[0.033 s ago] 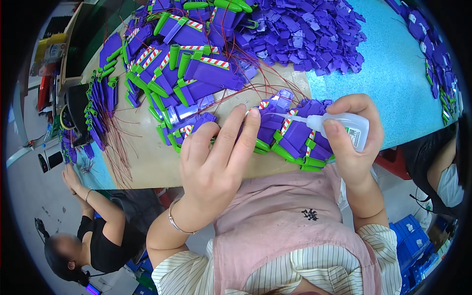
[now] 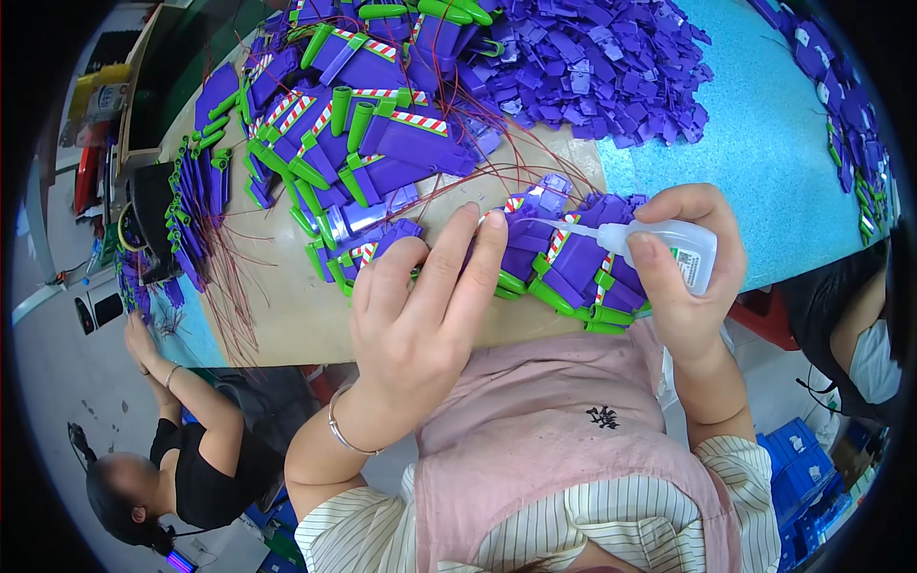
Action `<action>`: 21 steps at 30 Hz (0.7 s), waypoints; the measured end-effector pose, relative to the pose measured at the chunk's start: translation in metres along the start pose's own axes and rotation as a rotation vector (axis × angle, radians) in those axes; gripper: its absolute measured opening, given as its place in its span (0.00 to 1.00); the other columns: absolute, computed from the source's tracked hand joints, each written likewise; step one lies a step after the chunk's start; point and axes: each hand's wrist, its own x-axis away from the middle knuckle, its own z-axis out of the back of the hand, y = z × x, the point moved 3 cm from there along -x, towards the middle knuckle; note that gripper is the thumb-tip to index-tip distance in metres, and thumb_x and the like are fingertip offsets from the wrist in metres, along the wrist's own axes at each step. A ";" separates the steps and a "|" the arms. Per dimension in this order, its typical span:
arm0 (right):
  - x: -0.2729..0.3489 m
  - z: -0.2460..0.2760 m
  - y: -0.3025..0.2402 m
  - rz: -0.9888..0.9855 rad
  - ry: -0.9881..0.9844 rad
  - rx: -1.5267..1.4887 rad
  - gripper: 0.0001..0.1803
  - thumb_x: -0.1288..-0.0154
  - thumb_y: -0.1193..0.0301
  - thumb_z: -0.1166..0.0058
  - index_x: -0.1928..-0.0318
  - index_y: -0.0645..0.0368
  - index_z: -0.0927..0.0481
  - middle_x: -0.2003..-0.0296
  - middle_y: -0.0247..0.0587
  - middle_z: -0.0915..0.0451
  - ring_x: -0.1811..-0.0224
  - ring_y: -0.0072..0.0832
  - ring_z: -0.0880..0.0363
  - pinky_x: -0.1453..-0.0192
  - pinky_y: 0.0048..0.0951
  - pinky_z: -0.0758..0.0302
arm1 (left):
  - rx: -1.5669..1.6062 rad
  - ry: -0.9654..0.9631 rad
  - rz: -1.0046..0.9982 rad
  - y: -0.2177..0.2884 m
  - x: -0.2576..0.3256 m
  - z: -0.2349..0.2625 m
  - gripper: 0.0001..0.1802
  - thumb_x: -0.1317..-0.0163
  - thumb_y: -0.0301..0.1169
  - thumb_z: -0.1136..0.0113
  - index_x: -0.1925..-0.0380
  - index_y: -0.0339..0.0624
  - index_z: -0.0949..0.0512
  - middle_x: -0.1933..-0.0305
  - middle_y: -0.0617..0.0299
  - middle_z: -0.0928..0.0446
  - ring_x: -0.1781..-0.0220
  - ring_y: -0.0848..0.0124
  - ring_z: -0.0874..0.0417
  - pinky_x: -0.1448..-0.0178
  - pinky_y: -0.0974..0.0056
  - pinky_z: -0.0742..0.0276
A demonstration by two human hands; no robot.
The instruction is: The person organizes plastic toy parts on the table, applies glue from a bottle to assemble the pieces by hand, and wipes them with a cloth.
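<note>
Bottle [image 2: 688,253] lies sideways in my curled right hand [image 2: 693,310], likely to aim its spout [image 2: 573,228] leftward. I can't tell if my bent left hand [image 2: 411,320] grips purple parts [image 2: 579,260].

The squeeze bottle [image 2: 692,252] is smooth, translucent plastic; the purple wing panels [image 2: 411,145] look like matt plastic, their green tubes [image 2: 360,126] glossier; the small purple plates [image 2: 604,78] are plastic with shiny glints; the bangle [image 2: 338,433] is polished metal, the apron [image 2: 535,411] matt, creased cloth
</note>
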 end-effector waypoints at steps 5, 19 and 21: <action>0.003 0.011 0.005 0.040 0.076 0.007 0.10 0.39 0.77 0.38 0.59 0.63 0.25 0.65 0.34 0.22 0.67 0.14 0.27 0.63 0.16 0.30 | 0.026 0.004 0.064 0.001 -0.002 -0.003 0.23 0.50 0.28 0.42 0.50 0.42 0.19 0.50 0.63 0.21 0.59 0.67 0.28 0.58 0.65 0.31; 0.004 0.018 0.013 0.027 0.120 -0.038 0.08 0.38 0.76 0.41 0.60 0.62 0.24 0.65 0.31 0.24 0.65 0.13 0.29 0.61 0.17 0.33 | -0.141 0.012 -0.028 -0.067 -0.034 -0.020 0.18 0.45 0.26 0.45 0.53 0.44 0.22 0.45 0.56 0.25 0.46 0.57 0.24 0.46 0.57 0.25; 0.003 0.017 0.011 0.027 0.110 -0.021 0.08 0.38 0.76 0.40 0.60 0.62 0.24 0.65 0.31 0.24 0.65 0.13 0.29 0.61 0.17 0.33 | -0.166 0.002 -0.032 -0.068 -0.031 -0.014 0.18 0.47 0.28 0.41 0.53 0.44 0.21 0.47 0.59 0.24 0.48 0.59 0.24 0.48 0.57 0.25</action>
